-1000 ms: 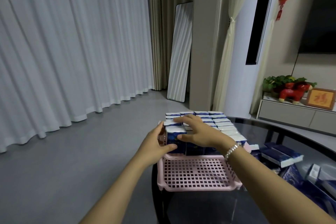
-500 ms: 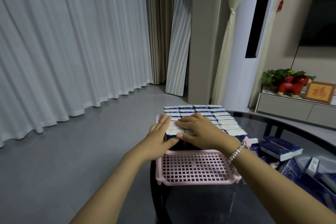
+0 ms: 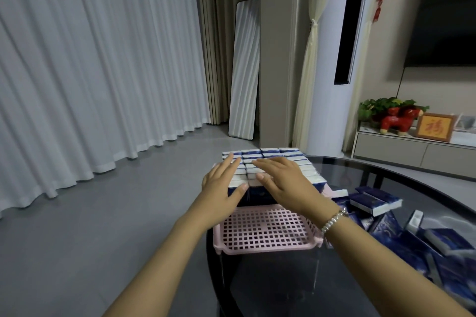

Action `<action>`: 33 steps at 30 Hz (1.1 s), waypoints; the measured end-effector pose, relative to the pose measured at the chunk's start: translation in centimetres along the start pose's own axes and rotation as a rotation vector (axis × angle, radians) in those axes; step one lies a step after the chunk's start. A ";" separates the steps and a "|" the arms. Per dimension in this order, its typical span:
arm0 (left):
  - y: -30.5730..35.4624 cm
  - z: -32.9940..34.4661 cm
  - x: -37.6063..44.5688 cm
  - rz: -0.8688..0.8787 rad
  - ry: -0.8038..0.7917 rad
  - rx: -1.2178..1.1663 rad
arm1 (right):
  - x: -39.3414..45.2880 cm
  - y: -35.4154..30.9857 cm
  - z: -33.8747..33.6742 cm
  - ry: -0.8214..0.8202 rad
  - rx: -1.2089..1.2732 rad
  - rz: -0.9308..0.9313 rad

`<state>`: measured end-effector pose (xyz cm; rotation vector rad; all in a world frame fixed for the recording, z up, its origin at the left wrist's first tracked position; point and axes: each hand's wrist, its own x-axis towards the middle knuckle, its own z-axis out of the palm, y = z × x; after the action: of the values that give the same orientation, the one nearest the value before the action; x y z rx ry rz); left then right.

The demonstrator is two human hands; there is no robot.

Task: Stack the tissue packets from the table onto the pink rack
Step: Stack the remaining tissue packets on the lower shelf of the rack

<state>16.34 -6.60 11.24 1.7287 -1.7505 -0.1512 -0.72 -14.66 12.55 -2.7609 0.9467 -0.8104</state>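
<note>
Left hand [image 3: 223, 183]: grip wide, flat on the packed tissue packets [image 3: 288, 159].
Right hand [image 3: 284, 180]: likewise.
Pink rack [image 3: 268, 233]: near half bare.
Worktop [image 3: 386, 177]: loose packets [image 3: 376, 201] right.

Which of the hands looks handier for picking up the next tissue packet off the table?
Probably the right hand: the loose packets lie on the glass table on its side, beside the pink rack. The left hand lies flat across the rack from them.

White curtains [image 3: 90, 72], grey floor [image 3: 103, 213], mirror [image 3: 244, 72] leaning on wall.
</note>
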 end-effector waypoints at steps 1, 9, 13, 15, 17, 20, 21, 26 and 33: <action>0.8 0.3 -0.3 0.026 0.049 -0.003 | -0.8 0.1 -0.4 0.044 0.030 0.010; 8.3 6.0 -3.0 0.140 0.226 -0.174 | -9.5 2.0 -3.7 0.255 0.029 0.125; 11.3 10.6 -4.3 0.127 0.161 -0.292 | -14.5 4.6 -4.1 0.286 0.023 0.250; 12.4 13.2 -4.6 0.095 0.101 -0.328 | -16.9 6.3 -3.8 0.282 0.013 0.321; 13.2 15.9 -4.7 0.065 0.029 -0.357 | -19.2 8.1 -3.3 0.267 0.004 0.394; 13.7 19.8 -4.4 -0.002 -0.053 -0.384 | -21.8 10.9 -2.4 0.226 -0.032 0.505; 13.7 21.0 -4.3 -0.022 -0.067 -0.382 | -22.6 11.7 -2.2 0.218 -0.043 0.544; 14.0 26.0 -3.6 -0.107 -0.188 -0.394 | -25.7 15.2 -1.0 0.194 -0.149 0.663; 14.3 30.5 -2.8 -0.097 -0.277 -0.238 | -27.4 17.4 0.4 0.237 -0.184 0.767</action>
<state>-11.95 -13.38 -5.95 1.6770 -1.7569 -0.6423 -28.05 -12.20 -4.82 -2.1285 2.0158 -0.9246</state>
